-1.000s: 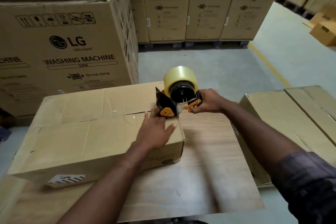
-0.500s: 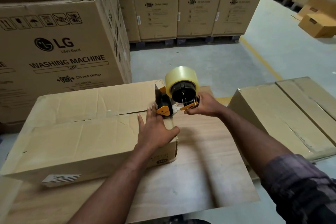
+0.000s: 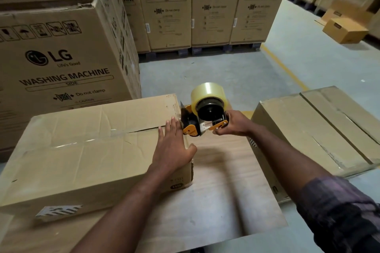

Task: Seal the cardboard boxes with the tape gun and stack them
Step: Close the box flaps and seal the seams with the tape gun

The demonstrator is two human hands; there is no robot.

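Observation:
A long cardboard box (image 3: 82, 156) lies on a wooden table, its top flaps meeting in a seam that runs left to right, with shiny tape over the left part of it. My left hand (image 3: 172, 148) presses flat on the box's right end, fingers straight, thumb over the edge. My right hand (image 3: 232, 123) grips the handle of an orange and black tape gun (image 3: 203, 117) carrying a roll of clear tape. The gun's front sits at the right end of the seam, just beyond my left fingertips.
A second sealed cardboard box (image 3: 314, 129) lies to the right of the wooden table (image 3: 216, 201). Tall washing machine cartons (image 3: 61, 57) stand close on the left and in a row (image 3: 213, 12) at the back. Small boxes (image 3: 345, 28) sit on the grey floor far right.
The view has shifted slightly. The tape gun and both hands stay at the box's right end, barely moved relative to the seam.

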